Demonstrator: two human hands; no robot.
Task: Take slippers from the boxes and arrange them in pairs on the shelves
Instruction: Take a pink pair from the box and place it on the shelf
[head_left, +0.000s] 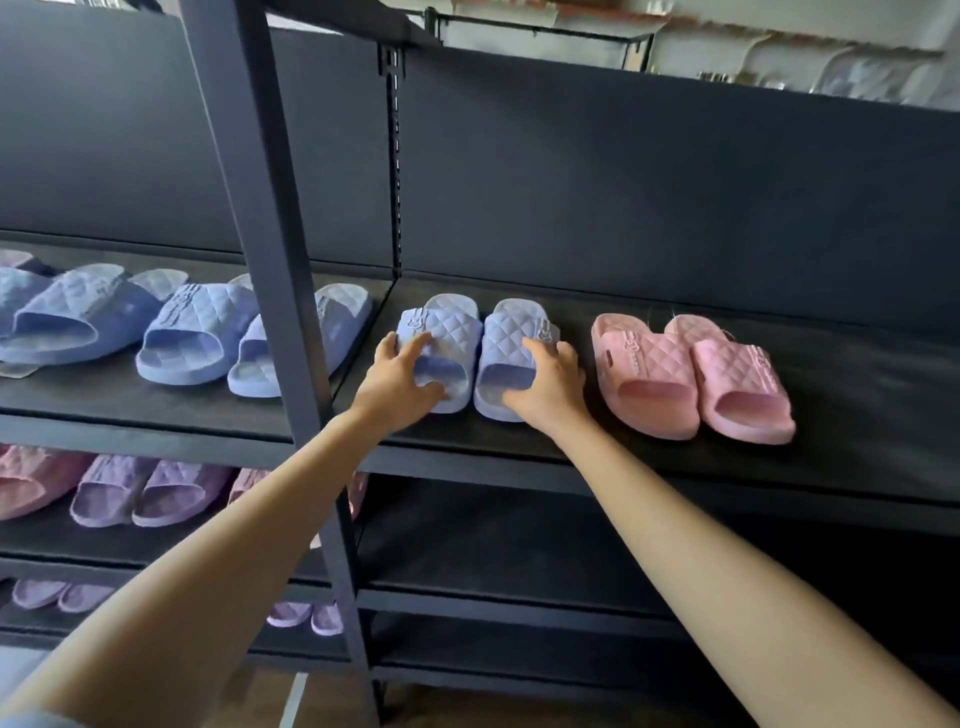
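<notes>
Two blue quilted slippers stand side by side on the dark shelf (675, 467), toes toward the back wall. My left hand (400, 379) grips the left blue slipper (447, 327) across its strap and heel. My right hand (550, 384) grips the right blue slipper (511, 332) the same way. Both slippers rest flat on the shelf and touch each other. A pair of pink slippers (691, 374) sits just to the right of them, apart from my right hand.
Several blue slippers (197, 332) line the same shelf left of the dark upright post (280, 291). Pink and purple slippers (145, 493) fill the lower left shelves. The lower right shelves (519, 540) look dark and bare. No boxes are in view.
</notes>
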